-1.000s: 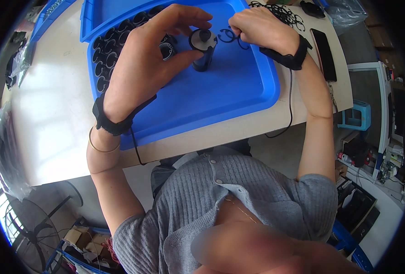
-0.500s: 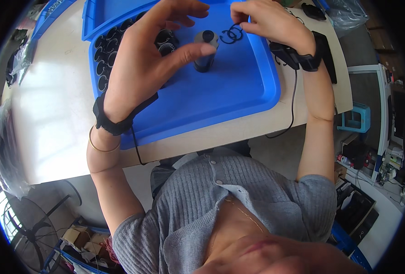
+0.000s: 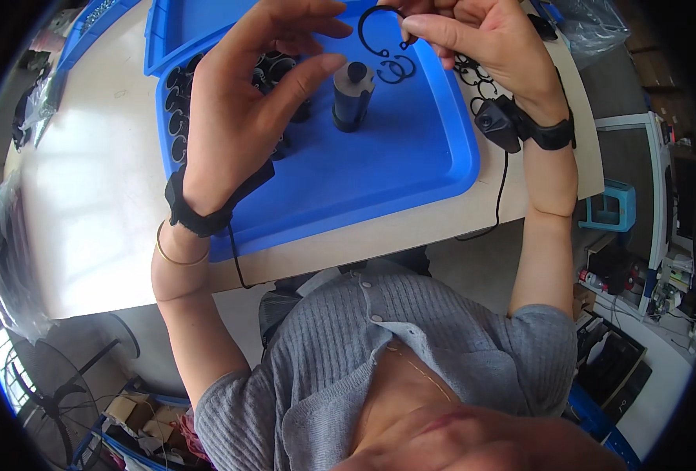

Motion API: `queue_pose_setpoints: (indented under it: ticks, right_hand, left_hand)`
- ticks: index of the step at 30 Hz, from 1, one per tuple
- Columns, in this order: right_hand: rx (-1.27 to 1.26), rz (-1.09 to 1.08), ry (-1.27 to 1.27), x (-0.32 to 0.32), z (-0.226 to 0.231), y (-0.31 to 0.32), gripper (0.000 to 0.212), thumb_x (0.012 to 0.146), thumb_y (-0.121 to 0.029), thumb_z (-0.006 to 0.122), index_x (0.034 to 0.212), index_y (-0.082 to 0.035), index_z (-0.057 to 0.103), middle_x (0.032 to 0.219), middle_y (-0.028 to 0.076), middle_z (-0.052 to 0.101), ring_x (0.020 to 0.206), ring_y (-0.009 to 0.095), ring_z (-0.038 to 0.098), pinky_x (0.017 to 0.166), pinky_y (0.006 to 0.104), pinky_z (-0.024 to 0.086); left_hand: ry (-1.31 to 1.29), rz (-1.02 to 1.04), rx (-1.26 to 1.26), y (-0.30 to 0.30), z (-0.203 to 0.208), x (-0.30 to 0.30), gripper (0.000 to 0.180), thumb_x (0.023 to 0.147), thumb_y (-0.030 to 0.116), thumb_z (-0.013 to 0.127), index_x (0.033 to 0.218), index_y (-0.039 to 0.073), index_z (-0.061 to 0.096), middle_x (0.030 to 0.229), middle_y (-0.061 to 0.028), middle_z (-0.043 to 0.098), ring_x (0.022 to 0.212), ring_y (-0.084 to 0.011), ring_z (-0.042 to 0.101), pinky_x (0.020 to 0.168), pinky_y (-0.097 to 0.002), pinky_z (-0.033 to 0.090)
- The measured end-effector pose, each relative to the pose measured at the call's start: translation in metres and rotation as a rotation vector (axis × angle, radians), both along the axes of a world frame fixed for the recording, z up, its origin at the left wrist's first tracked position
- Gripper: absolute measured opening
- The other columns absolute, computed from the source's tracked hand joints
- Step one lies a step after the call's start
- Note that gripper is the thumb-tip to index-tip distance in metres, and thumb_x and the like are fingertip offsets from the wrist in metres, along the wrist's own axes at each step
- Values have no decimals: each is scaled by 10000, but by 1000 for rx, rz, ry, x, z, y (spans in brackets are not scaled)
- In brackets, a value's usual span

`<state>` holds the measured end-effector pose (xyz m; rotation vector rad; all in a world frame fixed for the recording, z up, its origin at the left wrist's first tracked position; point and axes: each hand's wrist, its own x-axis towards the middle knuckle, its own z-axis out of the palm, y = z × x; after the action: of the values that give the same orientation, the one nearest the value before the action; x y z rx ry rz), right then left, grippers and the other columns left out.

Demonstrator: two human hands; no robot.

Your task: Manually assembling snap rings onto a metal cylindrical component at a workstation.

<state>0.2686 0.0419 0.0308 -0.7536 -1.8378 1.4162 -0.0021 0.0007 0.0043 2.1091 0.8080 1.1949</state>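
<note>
A black retaining ring (image 3: 361, 30), with small eyelets at its ends, is pinched between the thumb and fingers of my right hand (image 3: 493, 43), above the far right part of a blue tray (image 3: 464, 153). My left hand (image 3: 234, 102) is held over the tray's left side, thumb and fingers apart with nothing between them. Its thumb tip is close to an upright grey metal cylinder (image 3: 353, 106) with a dark round top piece. Just right of the cylinder lie a couple of loose retaining rings (image 3: 397, 71).
Many dark rings (image 3: 178, 124) stand in rows at the tray's left, partly behind my left hand. More black rings (image 3: 481, 85) lie on the pale table (image 3: 89, 196) beyond the tray's right rim. Thin cables (image 3: 502, 196) hang from both wrist straps.
My right hand has lifted a retaining ring from near the loose ones and turned palm-inward. My left hand has drawn slightly left, off the cylinder, its thumb raised.
</note>
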Motion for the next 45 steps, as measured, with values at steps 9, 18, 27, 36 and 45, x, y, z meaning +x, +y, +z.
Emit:
queue_pose_setpoints:
  ticks: [9, 18, 27, 36, 45]
  right_hand:
    - [-43, -13, -20, -14, 2, -15, 312, 960, -39, 701, 1253, 6, 607, 960, 33, 662, 754, 43, 628, 611, 169, 505]
    - [136, -3, 4, -18, -5, -15, 282, 971, -86, 709, 1227, -3, 627, 932, 30, 664, 746, 51, 621, 607, 182, 499]
    - [-131, 141, -131, -14, 7, -12, 277, 994, -202, 722, 1159, 11, 659, 924, 18, 671, 738, 46, 597, 623, 200, 492]
    - [-197, 143, -25, -15, -16, -12, 184, 992, -162, 702, 1075, -2, 662, 913, -4, 661, 786, 47, 601, 688, 202, 488]
    - [-159, 55, -169, -18, -16, -3, 185, 1012, -226, 681, 1028, -43, 660, 814, -28, 641, 671, 21, 537, 593, 182, 431]
  left_hand:
    - [-72, -31, -54, -3, -1, 0, 361, 946, -60, 679, 1299, -54, 604, 1062, -110, 715, 1001, -168, 703, 930, -290, 542]
    - [-49, 28, -118, -5, -1, 1, 269, 925, -97, 682, 1191, -67, 655, 1053, -105, 713, 991, -167, 705, 935, -289, 546]
    - [-51, -49, 104, -4, -1, 1, 177, 876, -175, 652, 1010, -59, 663, 1036, -150, 721, 1018, -231, 703, 933, -335, 544]
    - [-1, -71, 277, 0, 0, 4, 217, 855, -199, 639, 1029, -71, 665, 1073, -178, 723, 972, -238, 689, 904, -328, 537]
    - [208, 88, 270, -10, 5, 7, 534, 735, 16, 883, 1220, 5, 660, 1192, -82, 722, 988, -155, 647, 911, -291, 523]
